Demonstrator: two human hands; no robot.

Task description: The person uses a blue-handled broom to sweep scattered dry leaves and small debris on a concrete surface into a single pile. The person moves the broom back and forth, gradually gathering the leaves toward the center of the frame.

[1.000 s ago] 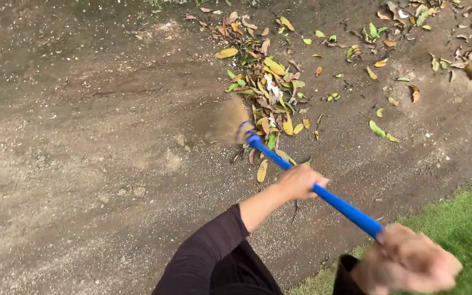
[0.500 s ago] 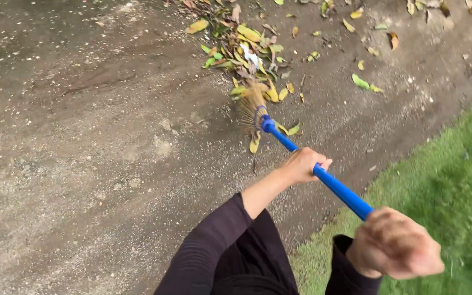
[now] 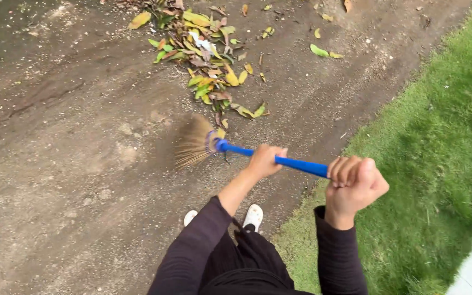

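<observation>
since half a second ago our broom (image 3: pixel 230 146) has swung away from the leaf pile (image 3: pixel 206 60): its straw head was then at the near edge of the leaves and now lies blurred over bare dirt path (image 3: pixel 55 164) to the left of them, the blue handle lying almost level across the view. we judge this the back-swing between strokes, so the pile sits where the last stroke left it (a few stragglers lie off to its right).

our left hand (image 3: pixel 265 160) is clenched round the middle of the handle, fingers wrapped under it; our right hand (image 3: pixel 354 184) is fisted tight on the handle's upper end.

counting: one broom, two hands, two white shoes (image 3: pixel 253 216) showing below our dark sleeves, one main pile of yellow and green leaves plus about half a dozen loose ones, one strip of grass (image 3: pixel 438 136) on the right.
</observation>
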